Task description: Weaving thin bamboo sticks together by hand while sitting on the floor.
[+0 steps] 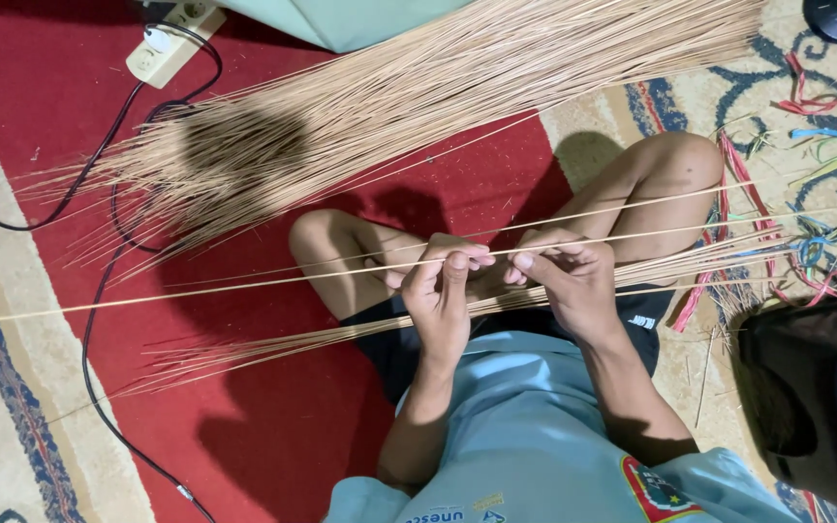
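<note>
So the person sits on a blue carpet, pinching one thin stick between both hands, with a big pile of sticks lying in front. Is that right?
Not quite: the carpet under the person is red, not blue; blue appears only in the patterned border. The rest holds in the head view: the left hand and right hand pinch one thin stick, and the big pile of sticks lies in front.

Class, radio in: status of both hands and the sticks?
Left hand and right hand both pinching one thin stick. Small bundle across lap. Big pile on red carpet ahead. Nothing blocking.
</note>
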